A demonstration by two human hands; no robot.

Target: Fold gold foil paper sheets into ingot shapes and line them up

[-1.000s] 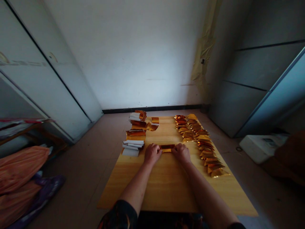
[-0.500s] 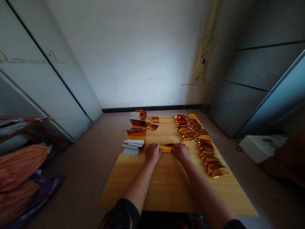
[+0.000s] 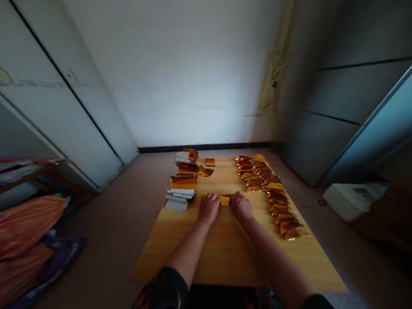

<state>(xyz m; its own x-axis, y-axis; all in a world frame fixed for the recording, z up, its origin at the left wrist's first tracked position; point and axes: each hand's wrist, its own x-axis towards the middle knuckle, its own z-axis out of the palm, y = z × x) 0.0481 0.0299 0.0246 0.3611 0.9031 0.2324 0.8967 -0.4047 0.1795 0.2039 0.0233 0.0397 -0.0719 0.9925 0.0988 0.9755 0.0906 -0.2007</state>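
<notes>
A small piece of gold foil paper point(image 3: 225, 201) lies across the middle of the wooden board, its ends covered by my hands. My left hand point(image 3: 210, 207) is closed on its left end, the fingers curled. On the opposite end my right hand point(image 3: 240, 206) grips the paper in the same way; the thumbs are mostly hidden. Left of my left hand are loose stacks of gold sheets point(image 3: 183, 182) and curled sheets with their white backs point(image 3: 180, 194) up. To the right stand rows of folded gold paper pieces point(image 3: 279, 201), pointed and overlapping.
The wooden tabletop point(image 3: 225, 253) reaches toward me. A white wall point(image 3: 193, 86) rises behind it. Pale cabinets point(image 3: 80, 111) are on the left, above orange and purple bags point(image 3: 28, 231). A grey cabinet point(image 3: 331, 120) and a white box point(image 3: 344, 199) stand on the right.
My hands have come closer together, so less of the gold foil paper shows between them. The stacks and the folded rows stay as they were.
</notes>
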